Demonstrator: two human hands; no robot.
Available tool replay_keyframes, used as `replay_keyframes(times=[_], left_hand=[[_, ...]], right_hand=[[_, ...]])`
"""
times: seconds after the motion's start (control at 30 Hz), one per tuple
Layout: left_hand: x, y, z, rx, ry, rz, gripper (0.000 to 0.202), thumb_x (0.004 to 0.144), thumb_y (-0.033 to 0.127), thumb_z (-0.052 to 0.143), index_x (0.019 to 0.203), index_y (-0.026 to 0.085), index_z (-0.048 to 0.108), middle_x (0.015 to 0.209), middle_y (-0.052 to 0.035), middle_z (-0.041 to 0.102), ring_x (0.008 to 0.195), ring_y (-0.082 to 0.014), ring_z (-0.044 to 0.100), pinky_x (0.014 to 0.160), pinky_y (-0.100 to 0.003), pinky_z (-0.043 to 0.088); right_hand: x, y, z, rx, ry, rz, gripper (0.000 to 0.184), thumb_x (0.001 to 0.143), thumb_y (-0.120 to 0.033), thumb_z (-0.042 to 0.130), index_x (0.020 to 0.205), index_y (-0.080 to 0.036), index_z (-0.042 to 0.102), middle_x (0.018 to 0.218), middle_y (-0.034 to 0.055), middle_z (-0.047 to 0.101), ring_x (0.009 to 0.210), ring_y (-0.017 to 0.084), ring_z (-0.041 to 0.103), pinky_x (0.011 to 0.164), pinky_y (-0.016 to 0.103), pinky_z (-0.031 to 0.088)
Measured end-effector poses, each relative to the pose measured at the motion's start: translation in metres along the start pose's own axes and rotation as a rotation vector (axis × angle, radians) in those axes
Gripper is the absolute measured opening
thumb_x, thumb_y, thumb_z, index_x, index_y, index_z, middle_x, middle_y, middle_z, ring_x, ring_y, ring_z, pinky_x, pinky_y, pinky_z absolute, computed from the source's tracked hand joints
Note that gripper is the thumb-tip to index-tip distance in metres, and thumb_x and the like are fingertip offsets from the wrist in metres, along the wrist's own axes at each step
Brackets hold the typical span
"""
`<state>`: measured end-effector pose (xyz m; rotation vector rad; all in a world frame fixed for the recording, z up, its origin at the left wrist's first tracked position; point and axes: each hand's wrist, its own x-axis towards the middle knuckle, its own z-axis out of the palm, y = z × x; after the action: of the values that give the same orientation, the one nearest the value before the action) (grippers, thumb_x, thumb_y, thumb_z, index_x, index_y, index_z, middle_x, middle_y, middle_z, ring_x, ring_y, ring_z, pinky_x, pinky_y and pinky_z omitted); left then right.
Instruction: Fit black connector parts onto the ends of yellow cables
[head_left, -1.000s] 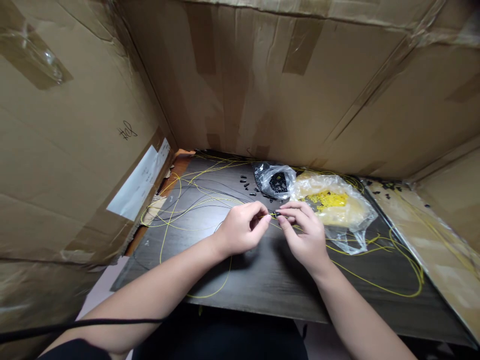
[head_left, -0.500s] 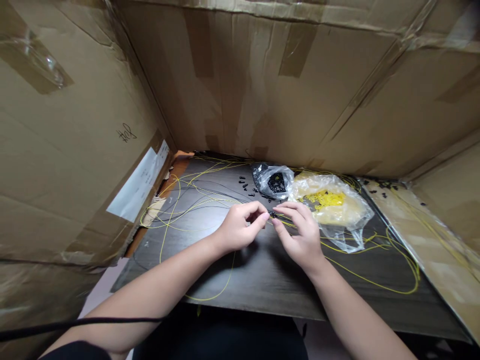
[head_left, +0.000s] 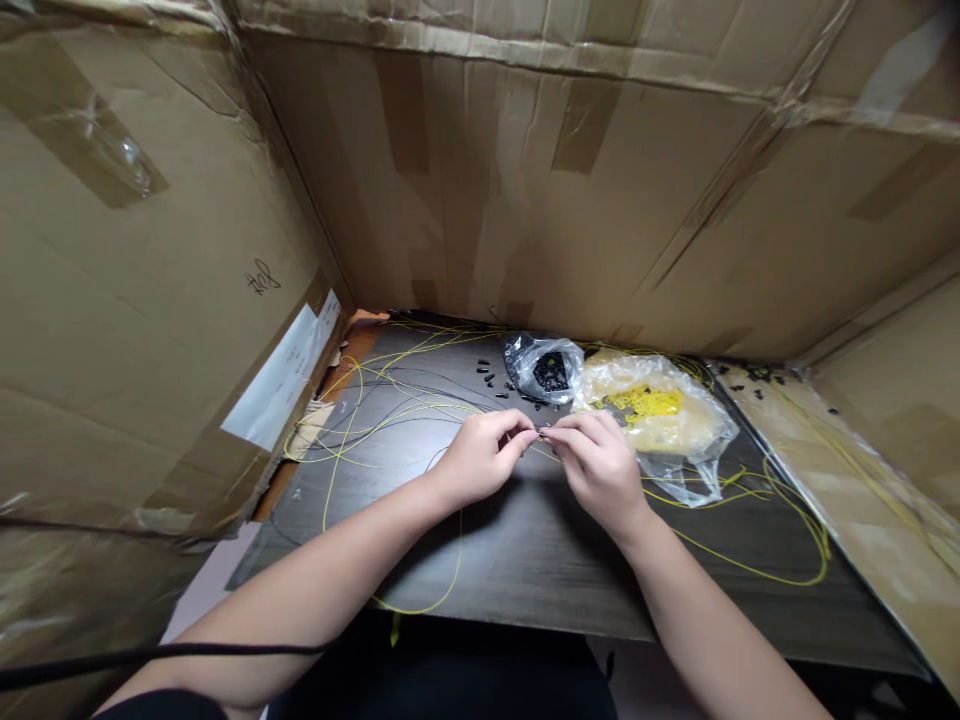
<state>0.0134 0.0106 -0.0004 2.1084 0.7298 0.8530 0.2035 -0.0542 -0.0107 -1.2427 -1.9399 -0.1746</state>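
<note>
Over the middle of the dark tabletop [head_left: 510, 560], my hands meet fingertip to fingertip. My left hand [head_left: 478, 455] pinches with thumb and forefinger at a small black piece [head_left: 541, 433], mostly covered by the fingers. From the right, my right hand [head_left: 600, 465] closes thumb and fingers on the same piece. Thin yellow wires [head_left: 431, 405] and black wires run behind and under the hands. Just beyond lie several loose black connector-like pieces [head_left: 489, 380].
A clear bag of black pieces [head_left: 551, 370] sits behind the hands. Right of it lies a bag of small yellow parts [head_left: 649, 405]. Looped yellow wire [head_left: 821, 560] spreads at the right. Cardboard walls [head_left: 480, 200] enclose the back and sides; a black cord [head_left: 165, 652] crosses my left forearm.
My right fingers have drawn together and closed in against the left fingertips, covering more of the black piece. The view has shifted slightly.
</note>
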Motion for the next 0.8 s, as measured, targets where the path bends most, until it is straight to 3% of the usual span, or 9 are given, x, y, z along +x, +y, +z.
replay_keyframes(times=[0.17, 0.3, 0.43, 0.57, 0.8], left_hand=[[0.002, 0.001, -0.002, -0.046, 0.014, -0.063, 0.029, 0.098, 0.037, 0.048, 0.081, 0.016, 0.058, 0.067, 0.002, 0.057, 0.062, -0.0109, 0.049, 0.061, -0.023, 0.039], [0.004, -0.002, -0.004, -0.164, 0.016, -0.102, 0.03, 0.098, 0.041, 0.046, 0.082, 0.017, 0.053, 0.065, 0.0039, 0.05, 0.06, -0.0102, 0.045, 0.06, -0.023, 0.038], [0.003, -0.004, -0.005, -0.224, -0.052, -0.112, 0.029, 0.097, 0.043, 0.046, 0.083, 0.018, 0.051, 0.064, 0.0048, 0.048, 0.058, -0.01, 0.043, 0.058, -0.023, 0.037], [0.003, -0.001, -0.009, -0.177, -0.15, -0.148, 0.029, 0.097, 0.042, 0.045, 0.082, 0.018, 0.051, 0.061, 0.0047, 0.05, 0.056, -0.0105, 0.044, 0.056, -0.022, 0.037], [0.006, 0.001, -0.024, 0.019, -0.205, -0.107, 0.029, 0.097, 0.043, 0.045, 0.085, 0.018, 0.056, 0.074, 0.0016, 0.056, 0.067, -0.0129, 0.049, 0.061, -0.024, 0.04]], right_hand=[[0.009, 0.006, -0.024, -0.083, 0.007, -0.02, 0.009, 0.09, -0.017, 0.063, 0.095, -0.022, 0.07, 0.091, 0.0061, 0.069, 0.088, 0.022, 0.059, 0.081, 0.04, 0.049], [0.011, 0.014, -0.056, -0.145, 0.067, 0.002, 0.004, 0.088, -0.017, 0.064, 0.087, -0.02, 0.066, 0.086, 0.0048, 0.068, 0.083, 0.022, 0.061, 0.08, 0.038, 0.049], [0.0, 0.024, -0.087, -0.237, 0.107, 0.012, 0.006, 0.086, -0.019, 0.064, 0.081, -0.021, 0.063, 0.082, 0.0034, 0.068, 0.081, 0.021, 0.062, 0.08, 0.037, 0.048], [-0.015, 0.035, -0.113, -0.347, 0.126, 0.066, 0.008, 0.087, -0.022, 0.062, 0.079, -0.022, 0.062, 0.08, 0.0032, 0.067, 0.077, 0.021, 0.062, 0.078, 0.036, 0.048], [-0.049, 0.069, -0.167, -0.657, 0.15, 0.234, 0.01, 0.081, -0.025, 0.068, 0.073, -0.023, 0.062, 0.074, 0.005, 0.069, 0.073, 0.021, 0.063, 0.069, 0.034, 0.046]])
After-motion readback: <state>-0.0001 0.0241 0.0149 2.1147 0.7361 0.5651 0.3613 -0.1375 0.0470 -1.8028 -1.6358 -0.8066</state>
